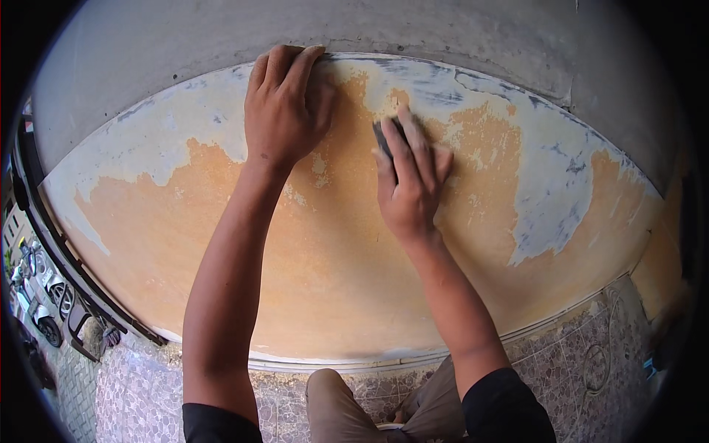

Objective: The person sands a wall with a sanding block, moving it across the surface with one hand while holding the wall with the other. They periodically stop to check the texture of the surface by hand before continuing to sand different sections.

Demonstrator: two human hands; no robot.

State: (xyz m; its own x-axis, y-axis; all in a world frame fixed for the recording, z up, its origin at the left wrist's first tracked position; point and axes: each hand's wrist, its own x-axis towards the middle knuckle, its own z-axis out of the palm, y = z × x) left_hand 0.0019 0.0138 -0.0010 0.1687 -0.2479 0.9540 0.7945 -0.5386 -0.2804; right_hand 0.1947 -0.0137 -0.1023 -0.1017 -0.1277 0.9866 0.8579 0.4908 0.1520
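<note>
Before me is a wall panel (343, 277) with worn orange paint and bare white and grey patches along its upper part. My left hand (288, 99) rests at the panel's upper edge, fingers bent against it and holding nothing. To the right of it, my right hand (412, 171) presses a dark sanding block (386, 135) flat to the orange paint, just below a scuffed whitish patch. The fingers lie over the block and cover much of it. Some blur shows at the right fingertips.
Grey plaster (376, 25) borders the panel's top. Patterned floor tiles (554, 376) meet its foot, with a looped cable (597, 368) at the right. A dark metal rail (83, 271) runs along the left side. Parked motor scooters (36, 299) stand beyond it on paving. My knees (332, 393) are below.
</note>
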